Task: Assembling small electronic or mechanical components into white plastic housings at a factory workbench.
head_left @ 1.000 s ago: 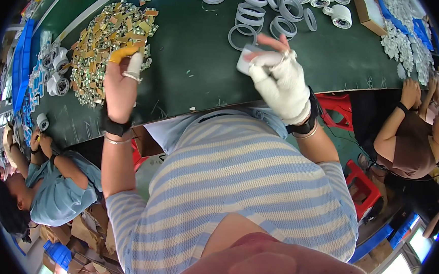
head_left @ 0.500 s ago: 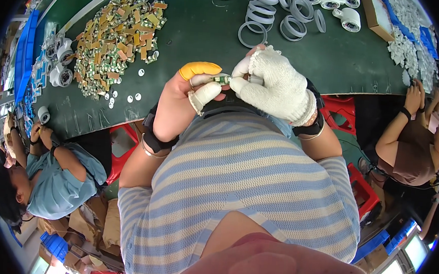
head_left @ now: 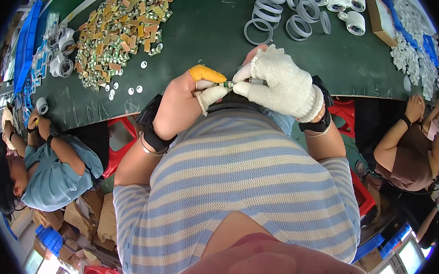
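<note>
At the table's near edge, a small green circuit board (head_left: 227,84) sits between my hands, mostly covered by fingertips. My left hand (head_left: 177,102) pinches it between thumb and forefinger, with a yellow cover on the forefinger and a white one on the thumb. My right hand (head_left: 284,85), in a white knitted glove, meets it from the other side, thumb and forefinger closed at the board's end. Something small and greyish shows between the gloved fingers; its kind is not clear. To the left lies a heap of similar boards (head_left: 127,34) with orange-tan pieces.
Small white discs (head_left: 131,91) lie beside the heap on the dark green table (head_left: 201,39). Grey-white rings (head_left: 258,32) and white camera housings (head_left: 354,23) stand at the back right, near a cardboard box (head_left: 382,21). People work at left (head_left: 64,172) and right (head_left: 407,150).
My left fingertips have closed further over the circuit board, so less of it shows. Both hands remain together at the board. The whole view has shifted slightly.
</note>
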{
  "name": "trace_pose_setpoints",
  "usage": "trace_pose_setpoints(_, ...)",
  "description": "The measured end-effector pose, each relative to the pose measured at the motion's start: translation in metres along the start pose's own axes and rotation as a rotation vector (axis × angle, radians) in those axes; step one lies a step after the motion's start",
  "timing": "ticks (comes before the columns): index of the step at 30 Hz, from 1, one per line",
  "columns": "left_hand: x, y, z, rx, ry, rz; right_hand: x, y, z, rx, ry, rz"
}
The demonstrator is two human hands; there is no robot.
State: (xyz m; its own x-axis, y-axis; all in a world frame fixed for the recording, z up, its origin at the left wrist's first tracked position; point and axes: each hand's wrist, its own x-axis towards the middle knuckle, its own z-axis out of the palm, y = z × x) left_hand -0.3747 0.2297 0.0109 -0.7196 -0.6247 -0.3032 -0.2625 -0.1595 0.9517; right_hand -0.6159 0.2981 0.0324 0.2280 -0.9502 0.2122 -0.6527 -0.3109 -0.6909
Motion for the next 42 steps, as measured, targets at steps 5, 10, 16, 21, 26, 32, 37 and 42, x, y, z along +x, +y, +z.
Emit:
trace_pose_setpoints(5, -0.003, 0.011, 0.004, 0.097, 0.048, 0.036, 0.006, 0.006, -0.001, -0.055, -0.035, -0.02)
trace_pose_setpoints(10, -0.008, 0.007, 0.01, 0.344, 0.196, 0.252, 0.012, 0.013, 0.004, 0.092, -0.038, -0.145)
trace_pose_setpoints(16, -0.006, 0.013, -0.006, 0.243, 0.115, 0.146, 0.011, 0.011, 0.008, -0.014, -0.1, -0.103)
trace_pose_setpoints(21, -0.06, 0.059, -0.081, 0.543, 0.668, 0.177, 0.002, -0.01, -0.006, 0.223, 0.126, -0.012)
trace_pose_setpoints(26, -0.079, 0.056, -0.244, 0.398, 1.074, 0.365, -0.014, 0.002, -0.002, 0.382, 0.148, 0.063)
trace_pose_setpoints(32, -0.101, -0.025, -0.487, 1.057, 1.238, 0.031, -0.009, 0.004, -0.001, 0.385, 0.136, 0.076)
trace_pose_setpoints(37, -0.041, -0.029, -0.41, 0.758, 1.037, 0.266, -0.043, 0.044, -0.04, 0.117, 0.575, 0.265)
trace_pose_setpoints(42, -0.019, 0.02, -0.177, 0.697, 0.785, 0.458, -0.075, 0.197, -0.149, -0.65, 0.858, 0.428)
